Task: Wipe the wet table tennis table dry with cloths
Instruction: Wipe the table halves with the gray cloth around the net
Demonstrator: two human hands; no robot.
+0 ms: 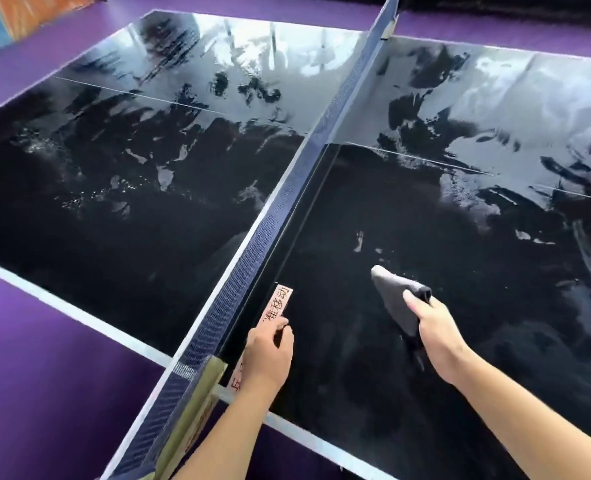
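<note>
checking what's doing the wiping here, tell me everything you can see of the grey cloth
The grey cloth looks like soft, thick fabric bunched into a rough wedge. Its paler, rounded tip points away from the person. Its darker near end is gripped in the right hand, with the thumb laid over it. It lies on the dark table, to the person's right of the net, just short of a few small water patches. Nothing else touches it.
</note>
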